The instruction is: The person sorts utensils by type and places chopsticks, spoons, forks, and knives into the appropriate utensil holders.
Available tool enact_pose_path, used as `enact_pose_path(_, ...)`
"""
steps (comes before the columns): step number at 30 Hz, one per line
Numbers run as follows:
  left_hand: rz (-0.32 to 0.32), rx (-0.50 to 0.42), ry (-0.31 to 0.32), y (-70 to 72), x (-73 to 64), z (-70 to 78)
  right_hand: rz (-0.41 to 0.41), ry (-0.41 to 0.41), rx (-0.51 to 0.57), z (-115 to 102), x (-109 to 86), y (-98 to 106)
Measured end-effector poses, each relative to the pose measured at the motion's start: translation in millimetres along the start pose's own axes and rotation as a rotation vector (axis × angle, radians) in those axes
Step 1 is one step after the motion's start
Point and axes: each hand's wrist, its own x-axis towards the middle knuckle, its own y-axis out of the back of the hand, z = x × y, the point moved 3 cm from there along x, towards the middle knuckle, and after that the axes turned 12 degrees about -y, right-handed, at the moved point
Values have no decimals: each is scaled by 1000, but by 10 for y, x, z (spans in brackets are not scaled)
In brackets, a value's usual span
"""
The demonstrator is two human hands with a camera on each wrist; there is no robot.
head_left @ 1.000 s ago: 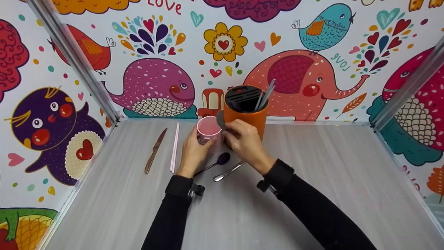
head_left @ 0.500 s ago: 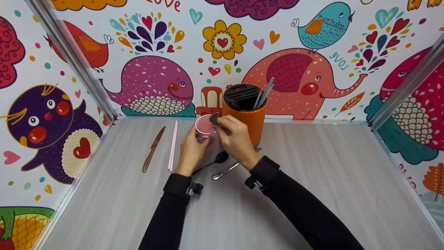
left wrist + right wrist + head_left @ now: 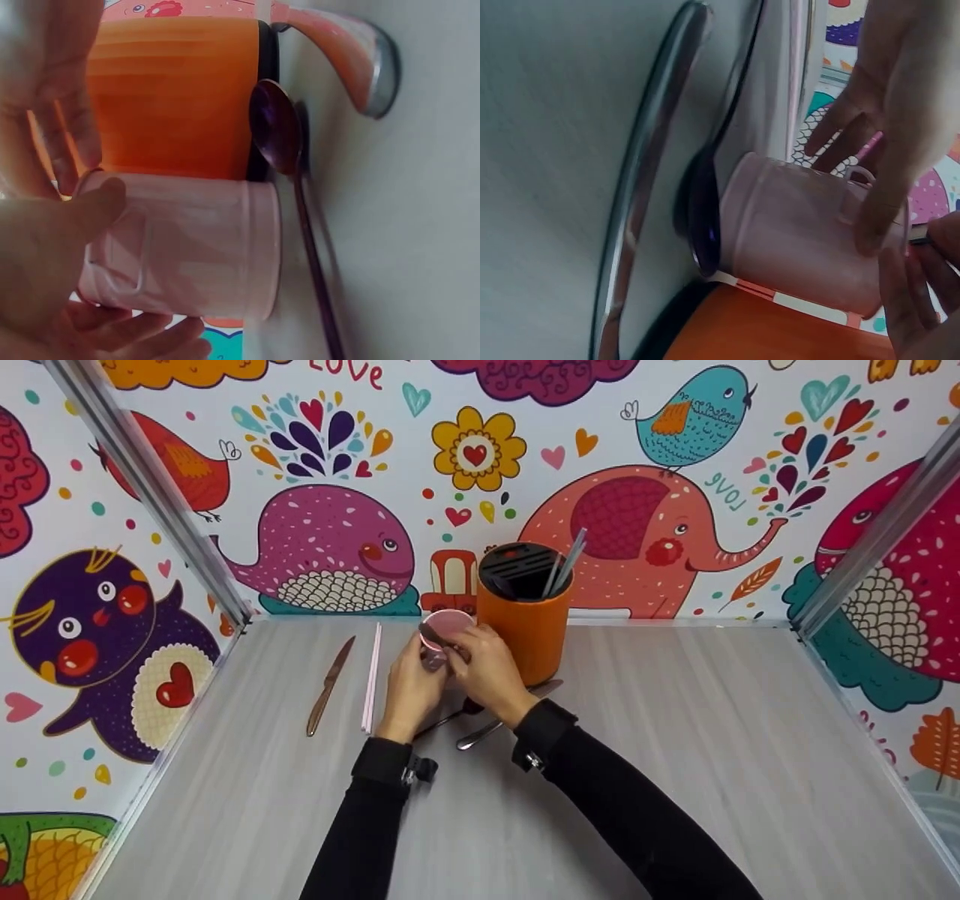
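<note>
My left hand (image 3: 411,690) grips a pink cup (image 3: 454,622) with thumb and fingers on opposite sides; the cup stands upright. In the left wrist view my thumb presses the wall of the cup (image 3: 195,240) near its rim. My right hand (image 3: 491,671) pinches a small dark grey flat piece with a rounded end (image 3: 430,635), which lies across the cup's mouth. Its exact kind cannot be told. In the right wrist view only a thin dark edge of the piece shows. The right fingers touch or nearly touch the cup's rim and partly hide it.
Close behind the right hand stands an orange holder (image 3: 523,630) with a slotted black top and clear straws (image 3: 566,562). A dark purple spoon (image 3: 276,127) and a silver knife (image 3: 641,172) lie before the cup. Further left are a copper-coloured knife (image 3: 330,690) and pink straws (image 3: 371,679).
My right hand has moved left from beside the orange holder, carrying the grey piece from the cup's right side across its mouth. The left hand keeps its grip on the cup.
</note>
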Motion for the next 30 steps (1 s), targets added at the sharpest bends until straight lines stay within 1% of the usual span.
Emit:
enact_pose_path(3, -7, 10, 6, -5, -4, 3, -6, -40, -57, 24, -8, -42)
enact_pose_path(6, 0, 19, 12, -5, -7, 7, -21, -56, -74, 50, -18, -69)
enact_pose_path(13, 7, 6, 19, -4, -13, 4, -119, -56, -6, 146, -40, -64)
enact_pose_path(15, 7, 4, 25, -3, -12, 2, -127, -49, 15, 176, -51, -40)
enact_pose_path(19, 4, -4, 43, -8, -20, 6, -99, -46, 77, 232, -95, 50)
enact_pose_path(21, 5, -11, 48, -8, -25, 9, -64, -31, 109, 251, -119, 107)
enact_pose_path(26, 6, 6, 48, -10, -31, 8, 42, 19, 167, 277, -182, 286)
enact_pose_path(28, 3, 9, 52, -10, -30, 5, 67, 31, 192, 278, -202, 369)
enact_pose_path(30, -1, 3, 64, -7, -27, 5, 72, 36, 221, 279, -218, 453)
